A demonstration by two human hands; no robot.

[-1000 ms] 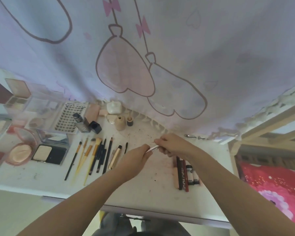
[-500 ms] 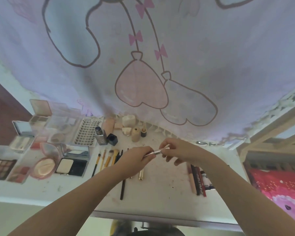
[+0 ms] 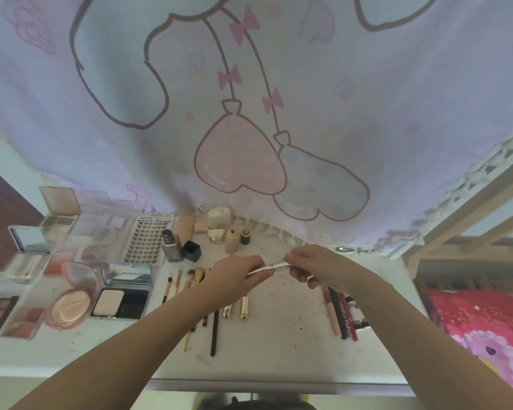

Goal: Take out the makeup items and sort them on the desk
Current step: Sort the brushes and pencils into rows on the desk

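Observation:
Both hands hold one thin silver makeup pen [image 3: 271, 267] above the middle of the white desk [image 3: 279, 350]. My left hand [image 3: 234, 279] grips its lower end and my right hand [image 3: 320, 266] pinches its upper end. Under my left hand lies a row of makeup brushes and pencils [image 3: 187, 284], partly hidden by my forearm, with two gold tubes [image 3: 243, 307] beside them. A group of pencils and tubes [image 3: 342, 313] lies below my right wrist.
Open palettes and compacts [image 3: 71, 304] fill the desk's left side. A lash tray [image 3: 147, 242], small bottles [image 3: 172, 247] and sponges [image 3: 218, 216] line the back edge under a hanging printed curtain [image 3: 249, 113]. A wooden bed frame [image 3: 468, 226] stands at the right.
The camera tilted up, so the desk sits lower in view. Both hands stayed on the silver pen and drew slightly apart along it.

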